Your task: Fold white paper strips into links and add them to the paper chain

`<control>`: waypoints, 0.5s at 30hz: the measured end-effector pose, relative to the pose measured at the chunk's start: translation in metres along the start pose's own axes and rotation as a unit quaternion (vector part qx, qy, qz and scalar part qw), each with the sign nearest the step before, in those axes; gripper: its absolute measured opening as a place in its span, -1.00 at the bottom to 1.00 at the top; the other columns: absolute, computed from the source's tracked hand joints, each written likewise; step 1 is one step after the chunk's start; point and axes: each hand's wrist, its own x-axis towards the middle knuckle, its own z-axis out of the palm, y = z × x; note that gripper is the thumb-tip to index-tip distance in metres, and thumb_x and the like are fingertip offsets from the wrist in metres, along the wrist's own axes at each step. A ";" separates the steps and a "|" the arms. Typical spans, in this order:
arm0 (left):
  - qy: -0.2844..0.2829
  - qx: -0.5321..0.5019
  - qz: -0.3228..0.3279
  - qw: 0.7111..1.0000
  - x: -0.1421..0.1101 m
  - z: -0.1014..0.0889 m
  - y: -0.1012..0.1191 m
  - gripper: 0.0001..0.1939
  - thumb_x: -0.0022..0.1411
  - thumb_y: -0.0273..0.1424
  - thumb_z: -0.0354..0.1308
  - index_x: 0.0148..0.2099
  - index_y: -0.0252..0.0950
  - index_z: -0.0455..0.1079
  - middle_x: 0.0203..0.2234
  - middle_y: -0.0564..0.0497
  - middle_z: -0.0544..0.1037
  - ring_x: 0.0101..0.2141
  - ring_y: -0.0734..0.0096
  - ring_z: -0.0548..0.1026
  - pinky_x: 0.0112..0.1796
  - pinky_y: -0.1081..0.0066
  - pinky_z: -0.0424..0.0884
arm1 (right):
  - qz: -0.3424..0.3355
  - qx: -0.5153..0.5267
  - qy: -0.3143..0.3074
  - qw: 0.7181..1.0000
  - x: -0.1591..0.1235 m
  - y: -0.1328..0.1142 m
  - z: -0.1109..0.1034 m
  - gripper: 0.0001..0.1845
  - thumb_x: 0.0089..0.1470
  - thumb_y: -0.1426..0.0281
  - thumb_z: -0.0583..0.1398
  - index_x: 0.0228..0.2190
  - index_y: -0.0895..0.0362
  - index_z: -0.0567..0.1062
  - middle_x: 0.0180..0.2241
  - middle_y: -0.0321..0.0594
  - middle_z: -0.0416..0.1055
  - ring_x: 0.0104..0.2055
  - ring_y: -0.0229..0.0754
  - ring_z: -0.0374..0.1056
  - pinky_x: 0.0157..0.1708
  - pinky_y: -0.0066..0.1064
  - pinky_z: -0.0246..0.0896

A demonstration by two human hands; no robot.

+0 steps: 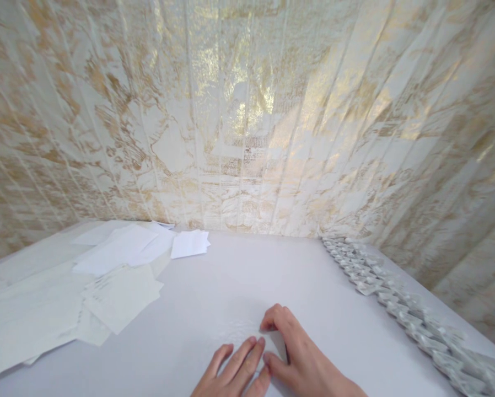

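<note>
My left hand [235,369] lies with its fingers stretched out and slightly apart, its fingertips pressing on a small piece of white paper [275,345] low in the view. From the right, my right hand [303,355] curls around the same paper, index finger on the far side and thumb on the near side. Its thumb comes close to the left fingertips. Much of the paper is hidden under both hands, and its pale colour blends with the tabletop.
Large and small paper sheets [32,309] overlap on the left of the white table [247,275]. A small stack of white paper squares [189,243] lies near the back edge. Rows of small folded paper pieces [413,314] run along the right. Patterned gold-and-white wall covering [247,138] rises behind.
</note>
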 end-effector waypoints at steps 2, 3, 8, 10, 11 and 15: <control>-0.001 0.000 -0.004 1.000 0.000 0.001 0.000 -0.71 0.50 -0.31 -0.12 0.10 -0.18 0.37 0.02 0.05 0.58 0.02 0.41 0.47 -0.10 0.44 0.31 | 0.013 0.028 -0.032 0.999 -0.003 -0.003 -0.006 -0.51 -0.14 0.66 0.11 -0.12 0.13 0.32 -0.08 -0.11 0.31 0.02 -0.04 0.22 0.12 -0.14 0.09; -0.003 -0.003 -0.006 1.000 0.000 0.002 0.000 -0.71 0.50 -0.30 -0.11 0.10 -0.18 0.37 0.02 0.04 0.57 0.02 0.40 0.47 -0.09 0.44 0.31 | 0.019 0.034 -0.046 0.998 -0.004 -0.004 -0.009 -0.47 -0.15 0.65 0.11 -0.07 0.12 0.33 -0.04 -0.11 0.30 0.06 -0.03 0.19 0.17 -0.11 0.03; -0.024 -0.007 0.001 1.000 -0.011 0.002 0.000 -0.76 0.46 -0.32 -0.05 0.06 -0.16 0.39 0.09 0.03 0.52 0.07 0.29 0.43 -0.03 0.38 0.29 | 0.027 0.041 -0.123 0.991 -0.003 -0.011 -0.027 -0.33 -0.20 0.65 0.11 0.02 0.06 0.36 0.08 -0.12 0.24 0.18 -0.01 0.11 0.24 -0.07 -0.08; -0.027 0.015 -0.021 0.999 -0.022 0.003 -0.002 -0.74 0.46 -0.40 -0.08 0.04 -0.16 0.39 0.15 -0.02 0.46 0.15 0.23 0.35 0.03 0.31 0.25 | 0.026 0.049 -0.154 0.987 -0.003 -0.015 -0.034 -0.32 -0.23 0.67 0.09 -0.01 0.05 0.39 0.11 -0.14 0.21 0.20 -0.03 0.08 0.23 -0.11 -0.06; -0.030 0.027 -0.038 0.998 -0.029 0.004 -0.003 -0.72 0.45 -0.43 -0.11 0.05 -0.14 0.39 0.18 -0.04 0.42 0.19 0.20 0.30 0.05 0.26 0.23 | 0.027 0.051 -0.163 0.985 -0.002 -0.016 -0.037 -0.33 -0.24 0.67 0.08 -0.03 0.05 0.41 0.11 -0.14 0.21 0.21 -0.04 0.07 0.23 -0.13 -0.05; -0.030 0.045 -0.042 0.998 -0.048 0.007 -0.005 -0.67 0.42 -0.29 -0.03 0.19 0.00 0.29 0.21 -0.07 0.38 0.21 0.09 0.25 0.01 0.22 0.26 | 0.033 0.054 -0.168 0.984 -0.001 -0.016 -0.038 -0.40 -0.24 0.68 0.12 -0.10 0.05 0.46 0.08 -0.16 0.22 0.18 -0.05 0.10 0.23 -0.15 -0.08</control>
